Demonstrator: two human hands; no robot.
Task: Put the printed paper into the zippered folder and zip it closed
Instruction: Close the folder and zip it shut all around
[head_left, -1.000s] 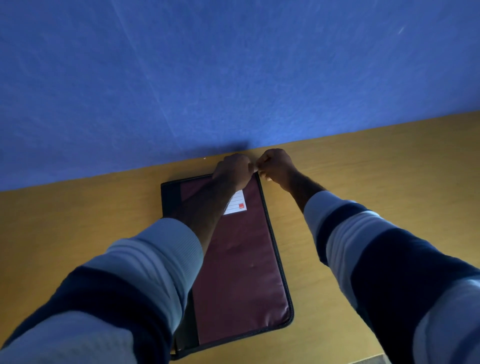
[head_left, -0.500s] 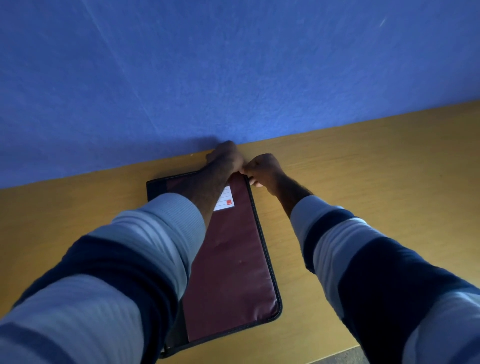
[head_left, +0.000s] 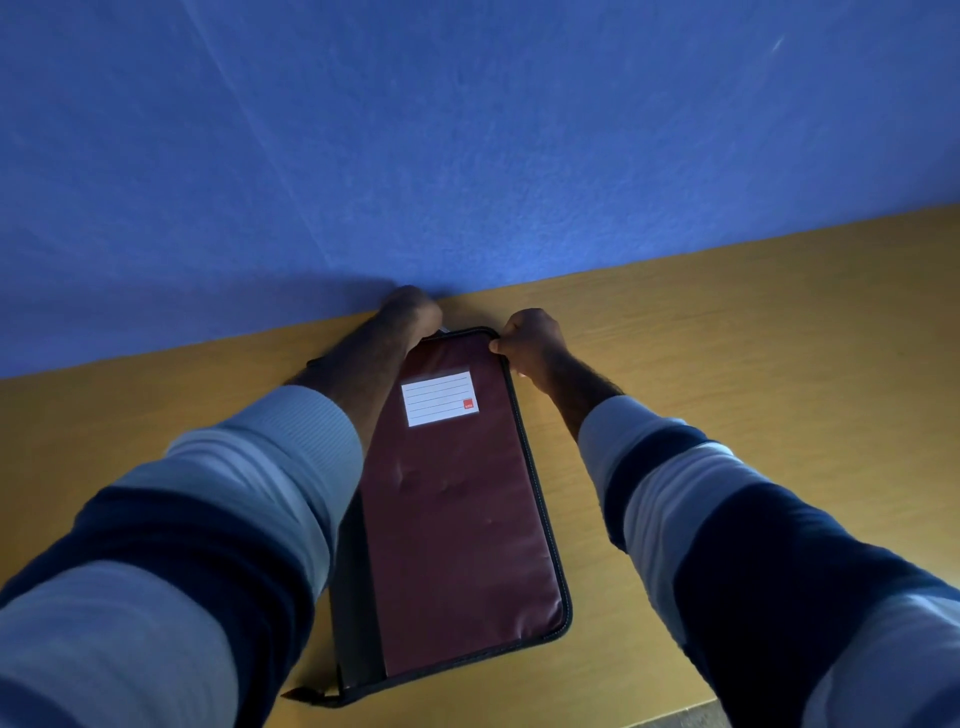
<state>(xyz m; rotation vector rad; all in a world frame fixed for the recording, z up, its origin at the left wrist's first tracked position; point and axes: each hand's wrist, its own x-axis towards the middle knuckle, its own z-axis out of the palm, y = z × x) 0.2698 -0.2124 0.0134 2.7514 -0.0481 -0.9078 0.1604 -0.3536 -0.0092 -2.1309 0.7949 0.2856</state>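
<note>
On the desk (head_left: 727, 338), the zippered folder (head_left: 457, 519) is pinched at its corner by the right grip (head_left: 530, 340) and should be kept taut. What the left grip (head_left: 413, 314) grasps cannot be told.

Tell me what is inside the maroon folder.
Nothing inside shows. The folder lies flat on the desk, its maroon cover down and hiding the contents. Only a white label sits on top. The left hand and right hand hold its far edge.

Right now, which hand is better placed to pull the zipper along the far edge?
Left, probably. The left hand grips the zipper at the folder's far edge; the right hand pinches its corner, steadying it.
</note>
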